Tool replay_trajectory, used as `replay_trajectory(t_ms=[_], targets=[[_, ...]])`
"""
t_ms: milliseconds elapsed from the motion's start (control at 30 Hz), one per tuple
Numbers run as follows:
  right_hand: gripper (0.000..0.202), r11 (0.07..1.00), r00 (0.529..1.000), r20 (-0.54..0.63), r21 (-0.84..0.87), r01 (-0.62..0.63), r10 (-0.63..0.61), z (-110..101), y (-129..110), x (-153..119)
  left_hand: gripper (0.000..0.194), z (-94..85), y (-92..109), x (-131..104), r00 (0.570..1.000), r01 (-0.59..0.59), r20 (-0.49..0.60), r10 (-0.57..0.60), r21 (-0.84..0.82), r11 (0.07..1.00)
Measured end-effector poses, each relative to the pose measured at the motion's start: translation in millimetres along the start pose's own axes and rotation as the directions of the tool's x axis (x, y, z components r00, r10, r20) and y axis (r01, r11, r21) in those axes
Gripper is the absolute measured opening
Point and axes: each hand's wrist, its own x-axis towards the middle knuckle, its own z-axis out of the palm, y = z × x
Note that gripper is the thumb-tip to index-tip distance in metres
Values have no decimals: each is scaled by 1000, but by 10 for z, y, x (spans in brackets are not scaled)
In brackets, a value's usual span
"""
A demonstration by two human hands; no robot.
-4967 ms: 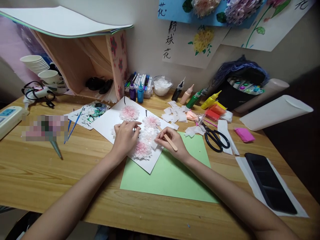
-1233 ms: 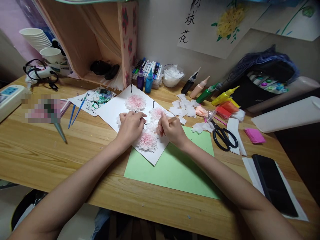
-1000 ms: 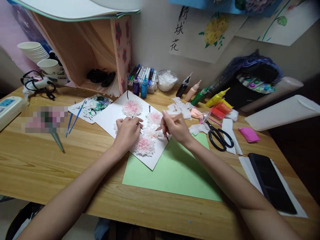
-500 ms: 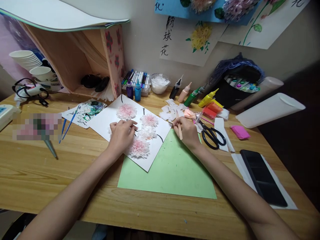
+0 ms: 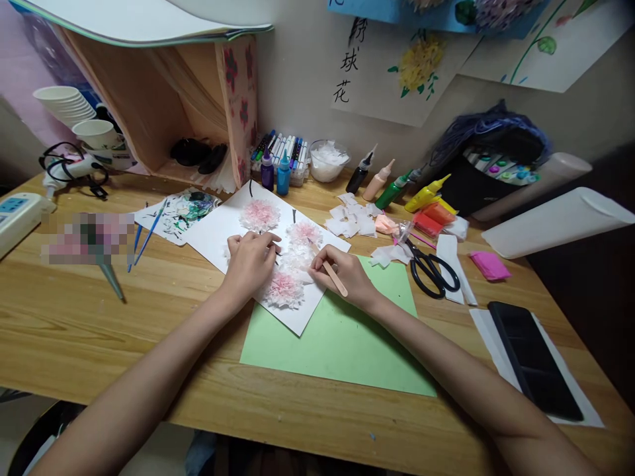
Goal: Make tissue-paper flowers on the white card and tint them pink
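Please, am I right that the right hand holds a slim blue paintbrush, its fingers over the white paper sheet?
Not a paintbrush: the head view shows the right hand holding a flat, pale wooden stick, its fingers over the white paper sheet.

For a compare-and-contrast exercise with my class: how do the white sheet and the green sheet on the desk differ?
The white sheet carries ruffled pink-and-white flowers; the green sheet shows no flowers, just small dark specks.
The white sheet lies on top where they overlap; the green sheet is underneath.
The white sheet has a corner nearest the camera; the green sheet has a long edge nearest.
Shared: both lie flat.
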Motion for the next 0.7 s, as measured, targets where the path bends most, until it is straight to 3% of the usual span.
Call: replay_trajectory(t_ms=[133, 233, 433, 600, 700], targets=[[13, 974, 984, -127, -207, 95, -123, 60, -15, 18, 25, -5, 7, -6, 1000, 1, 5, -2, 1, 1000], [13, 954, 960, -196, -262, 144, -199, 29, -43, -14, 24, 0, 8, -8, 1000, -1, 0, 1, 1, 1000], [51, 921, 901, -200, -33, 387, -386, -91, -40, -201, 26, -1, 14, -6, 1000, 5, 14, -5, 7, 1000], [51, 894, 888, -145, 42, 446, -436, -62, -3, -239, 25, -2, 7, -5, 1000, 7, 17, -7, 5, 1000], [50, 900, 898, -106, 51, 433, -426, -33, 7, -221, 22, 1, 64, -45, 999, -14, -46, 15, 28, 1000]])
